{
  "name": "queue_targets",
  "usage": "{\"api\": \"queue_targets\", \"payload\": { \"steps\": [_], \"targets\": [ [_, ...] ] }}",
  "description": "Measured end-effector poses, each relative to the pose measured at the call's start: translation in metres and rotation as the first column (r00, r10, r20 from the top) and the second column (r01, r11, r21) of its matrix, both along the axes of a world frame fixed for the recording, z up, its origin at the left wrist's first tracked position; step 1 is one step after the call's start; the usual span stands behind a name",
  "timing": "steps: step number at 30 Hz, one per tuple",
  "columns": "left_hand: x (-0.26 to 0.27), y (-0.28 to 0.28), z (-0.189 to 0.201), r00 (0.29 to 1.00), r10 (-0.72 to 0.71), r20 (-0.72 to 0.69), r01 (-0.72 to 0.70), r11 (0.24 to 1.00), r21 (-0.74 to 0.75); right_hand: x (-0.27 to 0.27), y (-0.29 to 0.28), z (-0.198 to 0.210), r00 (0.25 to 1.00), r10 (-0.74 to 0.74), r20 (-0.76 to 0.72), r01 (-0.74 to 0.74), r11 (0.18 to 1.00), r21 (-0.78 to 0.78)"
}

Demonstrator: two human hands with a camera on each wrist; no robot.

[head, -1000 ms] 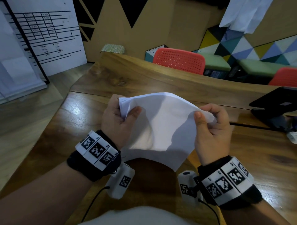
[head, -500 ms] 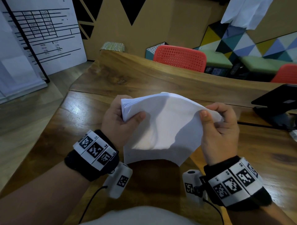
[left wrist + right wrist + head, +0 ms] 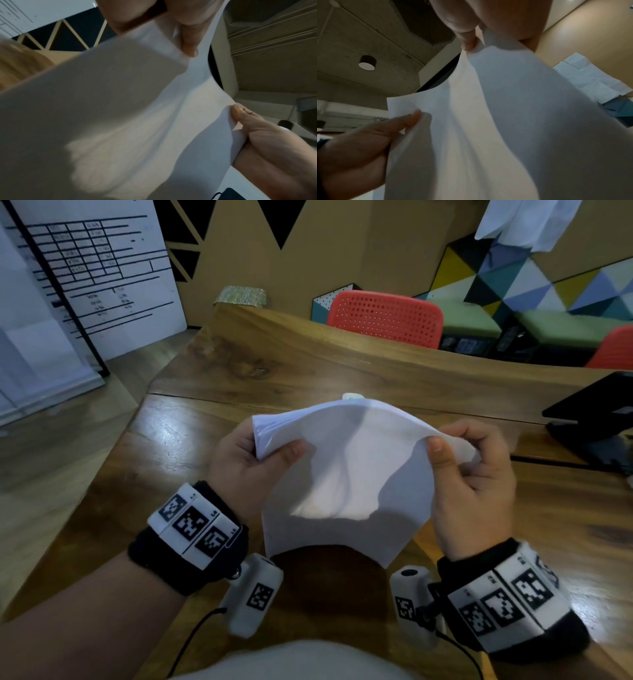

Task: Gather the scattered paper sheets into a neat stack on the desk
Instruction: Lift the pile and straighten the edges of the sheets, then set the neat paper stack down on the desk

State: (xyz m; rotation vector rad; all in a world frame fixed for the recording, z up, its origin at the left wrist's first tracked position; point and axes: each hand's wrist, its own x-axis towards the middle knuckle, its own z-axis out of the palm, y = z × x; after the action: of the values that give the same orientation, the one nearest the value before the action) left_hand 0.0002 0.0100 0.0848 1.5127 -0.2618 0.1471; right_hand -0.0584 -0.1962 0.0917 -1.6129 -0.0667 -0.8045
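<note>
The upper left corner of the paper sheets (image 3: 346, 474) is pinched between thumb and curled fingers of the left hand (image 3: 246, 470), and the upper right corner is pinched in the same way by the right hand (image 3: 476, 491). The sheets are thus held up above the desk (image 3: 191, 460), sagging in a soft curve between the two grips, with the lower edge hanging free and apart from the wood. The bundle is probably held by its top corners so that the loose edges can be squared before it is laid down; several layered edges are seen at the left corner, though the count cannot be told. The desk is of glossy brown wood. Beyond it red chairs (image 3: 387, 318) and a wall of coloured triangles are seen, with a ruled whiteboard (image 3: 99, 268) to the left.
</note>
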Motion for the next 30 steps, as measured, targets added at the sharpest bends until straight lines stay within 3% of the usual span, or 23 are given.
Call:
{"api": "queue_targets", "payload": {
  "steps": [3,7,12,16,20,25,30],
  "targets": [
    [-0.002,-0.008,-0.01,0.991,0.009,-0.131,-0.007,1.0,0.015,0.002,-0.005,-0.009,0.999,0.023,-0.044,-0.02,0.998,0.053],
    [-0.003,-0.013,-0.019,0.965,0.032,-0.26,-0.037,0.999,-0.014,0.006,-0.01,-0.02,0.968,0.101,-0.229,-0.06,0.982,0.177],
    [-0.007,-0.016,-0.016,0.966,0.051,-0.255,-0.054,0.999,-0.003,-0.004,-0.013,-0.014,0.977,0.092,-0.191,-0.064,0.987,0.148],
    [-0.009,-0.021,-0.025,0.952,0.039,-0.305,-0.021,0.998,0.063,-0.004,-0.017,-0.027,0.96,0.07,-0.273,-0.028,0.988,0.152],
    [0.004,-0.03,-0.022,0.949,0.078,-0.305,-0.05,0.994,0.099,0.007,-0.037,-0.034,0.952,0.148,-0.266,-0.099,0.977,0.187],
    [0.052,-0.064,-0.006,0.933,0.082,-0.349,-0.071,0.997,0.043,0.032,-0.083,-0.045,0.875,0.199,-0.441,-0.141,0.977,0.161],
    [0.128,-0.124,-0.009,0.926,0.016,-0.377,0.008,0.998,0.061,0.075,-0.133,-0.045,0.847,0.123,-0.517,-0.044,0.986,0.161]
  ]
}}
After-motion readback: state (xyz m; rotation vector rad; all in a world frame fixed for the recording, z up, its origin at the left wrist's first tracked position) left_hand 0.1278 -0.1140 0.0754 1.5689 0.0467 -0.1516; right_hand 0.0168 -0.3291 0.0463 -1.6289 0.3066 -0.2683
